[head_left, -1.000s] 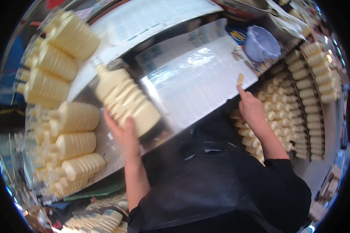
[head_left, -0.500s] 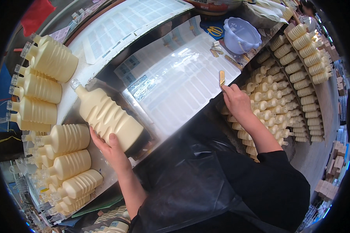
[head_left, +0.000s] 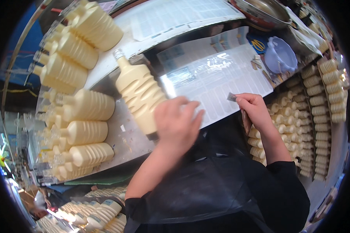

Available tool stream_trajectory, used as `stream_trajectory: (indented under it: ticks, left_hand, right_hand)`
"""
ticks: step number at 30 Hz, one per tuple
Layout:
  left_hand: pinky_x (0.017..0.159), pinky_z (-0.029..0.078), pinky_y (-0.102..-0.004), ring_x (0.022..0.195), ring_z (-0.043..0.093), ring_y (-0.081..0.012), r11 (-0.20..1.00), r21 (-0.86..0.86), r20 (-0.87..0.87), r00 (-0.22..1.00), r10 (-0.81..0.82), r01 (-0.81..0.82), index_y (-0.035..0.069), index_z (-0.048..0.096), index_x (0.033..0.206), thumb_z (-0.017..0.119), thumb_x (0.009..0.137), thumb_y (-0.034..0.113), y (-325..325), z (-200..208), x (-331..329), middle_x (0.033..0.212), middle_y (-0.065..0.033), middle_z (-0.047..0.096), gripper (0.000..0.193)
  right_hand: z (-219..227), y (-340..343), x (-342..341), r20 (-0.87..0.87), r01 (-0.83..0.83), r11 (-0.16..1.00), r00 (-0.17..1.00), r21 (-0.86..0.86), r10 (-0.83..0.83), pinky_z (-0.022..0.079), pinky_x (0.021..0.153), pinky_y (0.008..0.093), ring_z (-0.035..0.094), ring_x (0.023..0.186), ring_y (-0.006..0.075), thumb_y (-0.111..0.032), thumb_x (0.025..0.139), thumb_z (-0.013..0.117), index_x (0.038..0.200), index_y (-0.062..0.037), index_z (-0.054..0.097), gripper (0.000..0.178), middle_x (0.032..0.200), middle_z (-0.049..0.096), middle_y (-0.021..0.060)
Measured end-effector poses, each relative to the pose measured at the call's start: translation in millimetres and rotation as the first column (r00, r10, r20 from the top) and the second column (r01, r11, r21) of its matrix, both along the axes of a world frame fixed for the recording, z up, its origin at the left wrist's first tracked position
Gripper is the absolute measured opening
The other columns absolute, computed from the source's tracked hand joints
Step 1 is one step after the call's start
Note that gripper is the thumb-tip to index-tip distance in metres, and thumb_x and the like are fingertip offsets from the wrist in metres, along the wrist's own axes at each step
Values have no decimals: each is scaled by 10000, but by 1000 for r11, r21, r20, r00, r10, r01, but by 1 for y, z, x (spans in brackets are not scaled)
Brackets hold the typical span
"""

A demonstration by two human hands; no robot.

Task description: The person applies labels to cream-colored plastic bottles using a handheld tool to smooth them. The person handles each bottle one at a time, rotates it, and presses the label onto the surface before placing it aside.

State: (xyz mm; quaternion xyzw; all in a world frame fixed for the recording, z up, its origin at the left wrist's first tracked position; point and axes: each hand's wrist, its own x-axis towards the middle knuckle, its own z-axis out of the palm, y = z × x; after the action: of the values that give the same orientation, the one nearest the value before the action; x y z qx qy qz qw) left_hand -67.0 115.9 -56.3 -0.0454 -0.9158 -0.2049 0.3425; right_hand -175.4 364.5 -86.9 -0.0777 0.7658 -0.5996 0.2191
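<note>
Below the bench's near left corner, labelled bottles lie packed together. At the front edge of the metal bench, the left hand is spread and blurred across the lower end of a cream bottle; contact is hard to judge. The right hand, farther along that edge, pinches a small dark piece. The bottle lies with its clear neck toward the raised white shelf at the back; a glossy sheet covers the bench beside it. More cream bottles crowd the left end. Rows of bottles stand beyond the right end. Toward the far right corner sit a lilac bucket and yellow-handled scissors, then a wide metal bowl.
</note>
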Motion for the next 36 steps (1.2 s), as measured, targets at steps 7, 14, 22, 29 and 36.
stream_trajectory:
  ticks: [7, 14, 22, 29, 36]
  left_hand:
    - [810, 444, -415, 878, 595, -283, 990, -61, -44, 991, 125, -128, 128, 722, 919, 822, 668, 128, 5, 10, -12, 945, -61, 629, 270]
    - [791, 457, -253, 848, 586, -123, 873, 464, -4, 985, 170, -149, 56, 732, 937, 753, 908, 35, -42, 15, 3, 918, -26, 661, 42]
    - [747, 450, -211, 833, 518, -33, 286, 941, 112, 964, 239, -181, 6, 710, 960, 750, 951, 145, -92, 9, -8, 929, 31, 624, 145]
    - [798, 446, -222, 858, 492, -49, 265, 938, 123, 928, 352, -224, 21, 658, 921, 781, 920, 137, -113, -20, -18, 988, 28, 565, 169]
    - [839, 459, -233, 910, 516, -69, 217, 955, 117, 931, 346, -201, 19, 613, 950, 785, 904, 71, -114, -19, -21, 1064, -1, 550, 185]
  right_hand:
    - [66, -77, 18, -99, -397, 896, 918, -198, 384, 423, 614, 210, 522, 682, 40, -18, 964, 567, 1194, 17, 741, 290, 862, 635, 16]
    - [58, -137, -1, -173, -467, 868, 881, -171, 440, 432, 572, 214, 520, 667, 17, -91, 930, 670, 1371, -39, 626, 446, 896, 646, 11]
    - [51, -211, -34, 52, -458, 814, 861, -356, 507, 426, 592, 178, 535, 674, -1, -213, 986, 702, 984, -32, 701, 182, 783, 645, -46]
    - [35, -238, -50, -121, -442, 877, 896, -187, 426, 472, 649, 203, 570, 732, 13, -214, 983, 701, 955, -27, 676, 191, 824, 655, -36]
    - [28, -243, -53, -91, -416, 888, 910, -196, 406, 467, 655, 198, 564, 746, 6, -188, 983, 697, 924, -33, 648, 173, 838, 646, -43]
